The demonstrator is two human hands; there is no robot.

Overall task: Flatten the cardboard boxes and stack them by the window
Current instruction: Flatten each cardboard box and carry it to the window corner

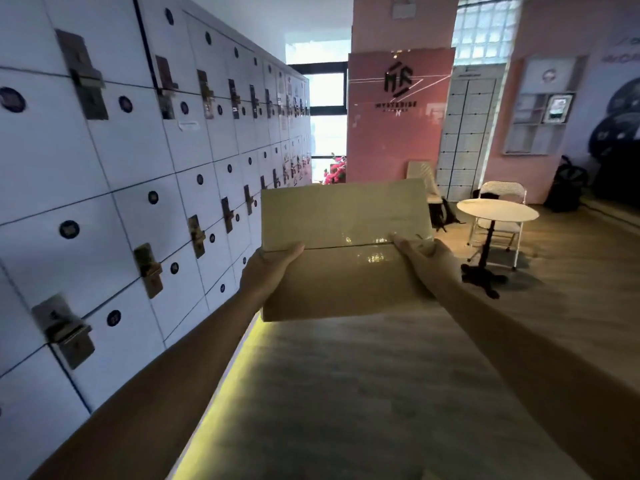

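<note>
- Cardboard box held up at chest height, out front, still assembled, taped seam facing the camera.
- Left hand clamped on the box's left edge, thumb on top; right hand clamped on the right edge.
- Two-sided grip keeps it level, likely for carrying.
- Window well ahead, at the end of the locker wall.
- Flattening not yet done.
- Round bench off right, not involved.

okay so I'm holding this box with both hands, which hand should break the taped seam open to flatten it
Right, probably. The right hand has its thumb lying on the box beside the taped seam; the left hand grips the other edge and can steady it.
</note>
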